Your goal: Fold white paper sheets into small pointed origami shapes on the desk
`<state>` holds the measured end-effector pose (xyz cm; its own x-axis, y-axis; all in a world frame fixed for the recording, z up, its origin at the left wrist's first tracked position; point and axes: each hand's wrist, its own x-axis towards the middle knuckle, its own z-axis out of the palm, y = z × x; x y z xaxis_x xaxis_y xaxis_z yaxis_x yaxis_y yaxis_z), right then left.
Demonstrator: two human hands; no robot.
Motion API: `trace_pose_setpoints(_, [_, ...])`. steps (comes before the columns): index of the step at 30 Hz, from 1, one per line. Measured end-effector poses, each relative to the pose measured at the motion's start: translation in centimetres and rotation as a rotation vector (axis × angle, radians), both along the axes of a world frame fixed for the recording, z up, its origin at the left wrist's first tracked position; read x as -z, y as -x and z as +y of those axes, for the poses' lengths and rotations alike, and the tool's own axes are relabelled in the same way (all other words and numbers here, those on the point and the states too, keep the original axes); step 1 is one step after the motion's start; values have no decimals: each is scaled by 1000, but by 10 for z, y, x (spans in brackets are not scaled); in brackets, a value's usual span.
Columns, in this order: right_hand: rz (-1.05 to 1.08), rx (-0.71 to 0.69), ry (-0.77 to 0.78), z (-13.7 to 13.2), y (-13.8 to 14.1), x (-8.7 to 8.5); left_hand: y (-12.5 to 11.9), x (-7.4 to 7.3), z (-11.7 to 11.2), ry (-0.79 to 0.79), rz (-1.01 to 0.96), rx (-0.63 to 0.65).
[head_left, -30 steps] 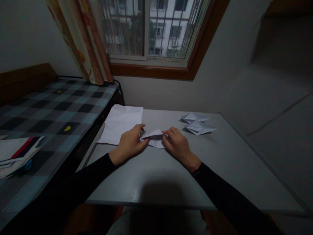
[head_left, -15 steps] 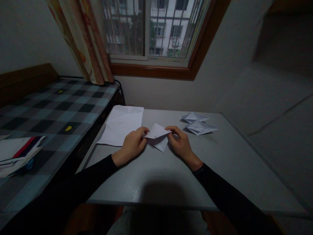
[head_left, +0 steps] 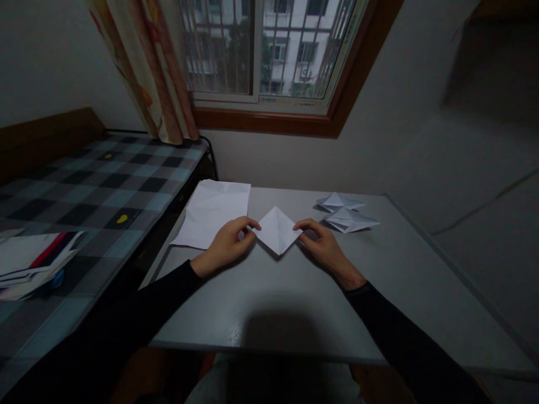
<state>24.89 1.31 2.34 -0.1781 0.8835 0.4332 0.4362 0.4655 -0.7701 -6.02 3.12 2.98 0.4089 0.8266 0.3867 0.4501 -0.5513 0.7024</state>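
A white sheet of folded paper (head_left: 277, 231), diamond-shaped with a crease down its middle, is held between my two hands over the table. My left hand (head_left: 231, 241) pinches its left corner between thumb and index finger. At the right corner, my right hand (head_left: 322, 245) grips it the same way. Two folded paper pieces with pointed ends lie beyond my right hand: a nearer one (head_left: 348, 219) and a farther one (head_left: 339, 201). Behind my left hand rests a stack of white paper sheets (head_left: 217, 205) with faint creases.
The grey-white table (head_left: 337, 314) stands against the wall below a barred window (head_left: 256, 56). To the left is a bed with a checked cover (head_left: 138, 185), bearing a pile of papers (head_left: 33, 264). A patterned curtain (head_left: 164, 84) hangs by the window.
The folded paper, whose upper flap was lifted with a lower point showing beneath, now shows as one flat diamond. Both hands still pinch its side corners and sit slightly farther right in view.
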Motion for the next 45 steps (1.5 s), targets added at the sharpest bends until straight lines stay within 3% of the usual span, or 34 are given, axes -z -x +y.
trace_pose_setpoints(10, [186, -109, 161, 4, -9, 6, 3, -10, 2, 112, -102, -10])
trace_pose_setpoints(15, [129, -110, 211, 3, -13, 5, 4, -7, 5, 143, -78, -25])
trace_pose_setpoints(22, [-175, -118, 57, -9, -16, 3, 2, -2, 4, 26, 1, 20])
trace_pose_setpoints(28, [-286, -145, -65, -7, -18, 9, 3, 5, 4, -222, 324, 25])
trace_pose_setpoints(31, [-327, -154, -107, -5, -17, 10, 4, 7, 4, -301, 393, 49])
trace_pose_setpoints(38, [-379, -195, -166, -6, -13, 2, 5, 6, 1, -301, 405, 221])
trace_pose_setpoints(45, [-393, -209, -168, -7, -8, -4, 5, 4, 4, -319, 440, 236])
